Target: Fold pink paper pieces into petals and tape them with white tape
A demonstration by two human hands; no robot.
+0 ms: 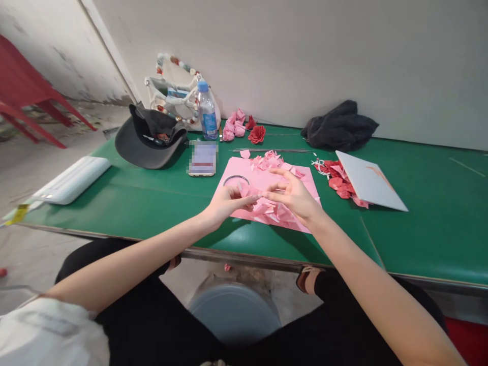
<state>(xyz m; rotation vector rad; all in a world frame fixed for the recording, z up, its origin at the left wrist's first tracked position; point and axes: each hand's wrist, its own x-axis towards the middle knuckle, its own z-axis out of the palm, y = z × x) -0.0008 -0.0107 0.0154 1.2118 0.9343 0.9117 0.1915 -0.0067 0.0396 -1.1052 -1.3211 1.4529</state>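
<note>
My left hand (pixel 225 203) pinches a small folded piece of pink paper (pixel 247 190) between thumb and fingers. Close beside it, my right hand (pixel 292 195) has its fingers curved and apart, with the thumb tip near the paper's edge; whether it touches is hard to tell. Both hands are over a pink paper sheet (pixel 238 166) lying on the green table. Cut pink paper pieces (pixel 269 160) are heaped on the sheet's far side, and more pink pieces (pixel 276 212) lie below my hands. A dark ring (pixel 236 177) rests on the sheet beside my left hand, partly covered.
Behind the sheet are thin wires (pixel 272 150), pink paper flowers (pixel 234 125) and a red paper flower (pixel 256 134). A phone (pixel 203 158), water bottle (pixel 208 114), cap (pixel 148 140) and beaded bag (pixel 179 94) stand left. Rightward, a white board (pixel 369 180) leans over red scraps (pixel 339 184), near black cloth (pixel 340 126).
</note>
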